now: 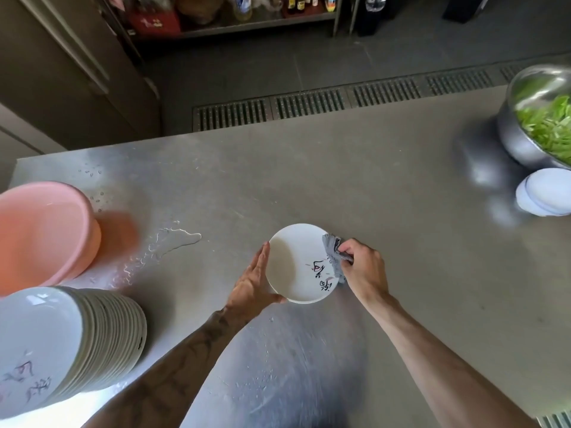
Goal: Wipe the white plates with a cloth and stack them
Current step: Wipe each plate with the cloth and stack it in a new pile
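Observation:
A white plate [293, 264] with dark painted characters is held over the middle of the steel table. My left hand [251, 284] grips its left rim, thumb under the near edge. My right hand [363, 268] is shut on a bunched grey cloth [333, 253], which presses against the plate's right rim. A tall stack of the same white plates [61, 344] stands at the near left. A short stack of white plates [547, 193] sits at the far right.
The steel table [386, 186] has a water puddle [173, 239] left of the plate. A pink plastic basin [40, 233] sits at the left edge. A steel bowl of green vegetables [540, 118] stands at the far right corner.

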A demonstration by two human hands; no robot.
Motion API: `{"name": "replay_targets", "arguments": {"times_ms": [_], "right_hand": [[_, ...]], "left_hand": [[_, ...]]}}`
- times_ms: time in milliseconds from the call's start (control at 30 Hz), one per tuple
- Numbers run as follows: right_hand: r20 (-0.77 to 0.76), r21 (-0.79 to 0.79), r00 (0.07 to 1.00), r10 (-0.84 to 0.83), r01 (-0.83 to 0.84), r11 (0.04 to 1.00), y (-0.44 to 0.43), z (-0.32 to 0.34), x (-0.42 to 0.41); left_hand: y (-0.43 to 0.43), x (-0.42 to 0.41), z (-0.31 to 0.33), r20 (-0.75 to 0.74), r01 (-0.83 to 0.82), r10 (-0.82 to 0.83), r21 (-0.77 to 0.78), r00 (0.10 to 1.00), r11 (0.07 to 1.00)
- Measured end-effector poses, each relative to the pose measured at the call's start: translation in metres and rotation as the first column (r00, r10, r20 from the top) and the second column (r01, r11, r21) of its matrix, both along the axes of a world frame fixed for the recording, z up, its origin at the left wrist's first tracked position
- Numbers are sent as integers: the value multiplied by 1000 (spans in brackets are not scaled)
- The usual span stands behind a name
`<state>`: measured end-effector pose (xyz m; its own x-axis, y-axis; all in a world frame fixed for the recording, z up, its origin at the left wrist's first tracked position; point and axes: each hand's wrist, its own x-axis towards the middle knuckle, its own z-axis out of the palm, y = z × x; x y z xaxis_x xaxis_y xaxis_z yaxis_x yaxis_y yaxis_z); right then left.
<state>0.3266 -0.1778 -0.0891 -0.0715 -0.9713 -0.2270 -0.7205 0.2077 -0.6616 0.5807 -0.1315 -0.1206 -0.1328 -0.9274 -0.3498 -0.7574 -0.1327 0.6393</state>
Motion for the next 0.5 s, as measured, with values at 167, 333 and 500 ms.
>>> {"name": "replay_targets", "arguments": {"times_ms": [167, 333, 500], "right_hand": [[-25, -17, 997, -75, 74, 997, 7, 8, -4], [106, -38, 975, -195, 200, 979, 26, 29, 0], [291, -3, 932, -218, 229, 974, 61, 49, 27]], "left_hand": [[5, -1, -3, 1, 10, -10, 1, 1000, 1000], [14, -2, 10, 2, 8, -8, 18, 1000, 1000], [61, 25, 78, -89, -233, 227, -57, 970, 971]]}}
